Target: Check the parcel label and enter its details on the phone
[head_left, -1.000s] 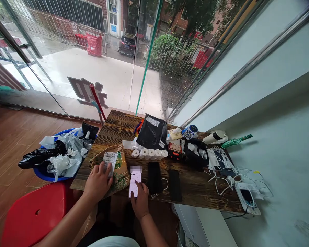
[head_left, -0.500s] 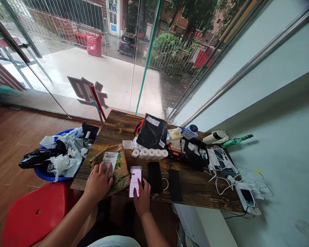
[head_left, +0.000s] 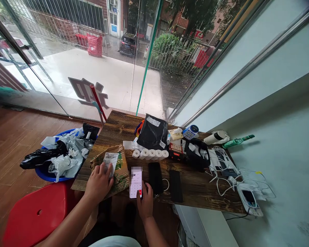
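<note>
My left hand (head_left: pixel 100 181) lies on a crumpled brown cardboard parcel (head_left: pixel 122 167), its fingers spread over the lower part of a white printed label (head_left: pixel 111 158). Just right of the parcel is a phone (head_left: pixel 135 178) with a lit pale screen showing a keypad. Over the phone's lower right edge is my right hand (head_left: pixel 145 202), its thumb by a red button on the screen and its other fingers loosely bent and apart. Two dark phones, one (head_left: pixel 155 176) beside my right hand and another (head_left: pixel 176 186) farther right, lie on the wooden table (head_left: pixel 206 192).
Behind the phones stand several white paper rolls (head_left: pixel 151 154) and a black plastic parcel (head_left: pixel 153 132). To the right are a black bag (head_left: pixel 197 152) and tangled white cables (head_left: pixel 222 181). A blue bin (head_left: pixel 45 176) full of wrappers and a red stool (head_left: pixel 38 216) stand left.
My right hand has shifted slightly right and down, uncovering more of the keypad. Its fingers have drawn off the screen toward the edge. My left hand stays on the parcel.
</note>
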{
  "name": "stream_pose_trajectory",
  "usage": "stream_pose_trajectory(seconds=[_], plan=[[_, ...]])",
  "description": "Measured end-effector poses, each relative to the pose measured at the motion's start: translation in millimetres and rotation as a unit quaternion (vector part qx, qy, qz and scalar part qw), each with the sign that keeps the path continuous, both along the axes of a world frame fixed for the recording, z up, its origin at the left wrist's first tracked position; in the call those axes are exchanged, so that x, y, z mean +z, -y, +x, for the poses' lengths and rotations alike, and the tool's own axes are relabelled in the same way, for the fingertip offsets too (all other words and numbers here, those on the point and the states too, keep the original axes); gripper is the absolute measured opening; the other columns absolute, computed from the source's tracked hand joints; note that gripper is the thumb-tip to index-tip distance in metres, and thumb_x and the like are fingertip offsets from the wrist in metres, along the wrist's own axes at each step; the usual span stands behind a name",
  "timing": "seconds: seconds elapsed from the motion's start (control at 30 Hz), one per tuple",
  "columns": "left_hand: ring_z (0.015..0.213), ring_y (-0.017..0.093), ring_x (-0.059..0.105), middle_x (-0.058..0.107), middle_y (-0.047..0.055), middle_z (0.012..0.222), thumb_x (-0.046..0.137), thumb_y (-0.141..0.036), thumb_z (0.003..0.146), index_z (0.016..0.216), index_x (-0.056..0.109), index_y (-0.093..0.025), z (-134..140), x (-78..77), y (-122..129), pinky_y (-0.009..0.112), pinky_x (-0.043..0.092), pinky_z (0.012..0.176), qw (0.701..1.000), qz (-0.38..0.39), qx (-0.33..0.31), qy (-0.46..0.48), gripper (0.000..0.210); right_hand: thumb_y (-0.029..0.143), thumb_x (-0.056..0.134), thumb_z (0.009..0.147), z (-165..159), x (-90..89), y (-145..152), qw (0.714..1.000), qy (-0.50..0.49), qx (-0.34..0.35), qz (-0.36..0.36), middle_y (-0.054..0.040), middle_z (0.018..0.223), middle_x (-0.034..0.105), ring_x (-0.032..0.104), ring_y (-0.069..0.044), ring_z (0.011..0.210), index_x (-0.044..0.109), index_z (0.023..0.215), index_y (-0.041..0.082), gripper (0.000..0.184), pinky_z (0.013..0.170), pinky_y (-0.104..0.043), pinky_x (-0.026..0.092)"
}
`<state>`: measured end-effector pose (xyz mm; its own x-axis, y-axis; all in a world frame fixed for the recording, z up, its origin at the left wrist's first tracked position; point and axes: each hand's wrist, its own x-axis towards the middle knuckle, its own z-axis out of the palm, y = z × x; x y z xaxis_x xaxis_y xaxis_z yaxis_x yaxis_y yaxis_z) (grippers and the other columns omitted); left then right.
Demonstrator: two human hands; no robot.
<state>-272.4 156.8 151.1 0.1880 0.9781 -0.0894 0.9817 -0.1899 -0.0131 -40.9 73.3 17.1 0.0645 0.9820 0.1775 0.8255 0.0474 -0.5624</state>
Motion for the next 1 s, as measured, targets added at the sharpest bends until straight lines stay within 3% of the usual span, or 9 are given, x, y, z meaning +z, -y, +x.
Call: stream_pose_trajectory(seconds=[0.17,0.37,0.57,0.73,0.87,1.0], plan=[[0.107,0.035,0.047,0.052,0.026,0.127,0.043,-0.029,0.085,0.132,0.049,-0.009,1,1.6,0,0.045,0.038,0.091,1.000,0.000,-0.001,0.003,0.052,0.024,0.047,0.089,10,-0.1,15,0.999,0.003,0.029,0.014,-0.0124,0.113,0.053,0.053,-0.027,0.103,0.060,0.119,0.025,0.033,0.084,-0.044,0.050],[0.107,0.035,0.047,0.052,0.025,0.126,0.042,-0.029,0.085,0.131,0.049,-0.009,1,2.9,0,0.044,0.038,0.091,1.000,0.001,-0.002,0.002,0.051,0.026,0.051,0.086,-4,9.5,1,1.000,0.009,0.024,0.009,-0.0138,0.116,0.049,0.050,-0.028,0.103,0.045,0.134,0.024,0.049,0.084,-0.048,0.048],[0.107,0.034,0.048,0.052,0.024,0.126,0.042,-0.028,0.085,0.131,0.050,-0.009,3,4.5,-1,0.044,0.038,0.092,1.000,0.001,0.000,0.000,0.051,0.024,0.051,0.085,-23,15.1,-21,1.000,0.011,0.027,0.004,-0.0139,0.122,0.047,0.046,-0.030,0.108,0.057,0.122,0.024,0.038,0.089,-0.051,0.044],[0.105,0.034,0.048,0.053,0.026,0.125,0.042,-0.028,0.085,0.131,0.050,-0.008,2,4.4,0,0.045,0.038,0.091,1.000,0.001,0.000,0.007,0.051,0.022,0.053,0.082,-21,13.4,-14,0.998,0.014,0.054,0.002,-0.0107,0.124,0.048,0.046,-0.030,0.110,0.060,0.119,0.031,0.038,0.089,-0.050,0.043],[0.106,0.035,0.047,0.052,0.026,0.126,0.042,-0.028,0.085,0.131,0.050,-0.008,1,2.4,1,0.046,0.038,0.091,1.000,0.006,0.003,0.015,0.051,0.024,0.060,0.077,-22,7.7,-5,0.999,0.014,0.035,-0.011,-0.0103,0.127,0.047,0.047,-0.032,0.110,0.053,0.126,0.035,0.050,0.089,-0.050,0.043],[0.107,0.036,0.046,0.052,0.026,0.125,0.042,-0.027,0.085,0.130,0.051,-0.008,0,-0.1,1,0.046,0.039,0.092,1.000,0.009,0.002,0.023,0.050,0.036,0.068,0.069,-33,-5.7,-2,0.998,0.013,-0.063,-0.028,-0.0224,0.119,0.048,0.049,-0.039,0.102,0.028,0.141,0.014,0.085,0.084,-0.056,0.042]])
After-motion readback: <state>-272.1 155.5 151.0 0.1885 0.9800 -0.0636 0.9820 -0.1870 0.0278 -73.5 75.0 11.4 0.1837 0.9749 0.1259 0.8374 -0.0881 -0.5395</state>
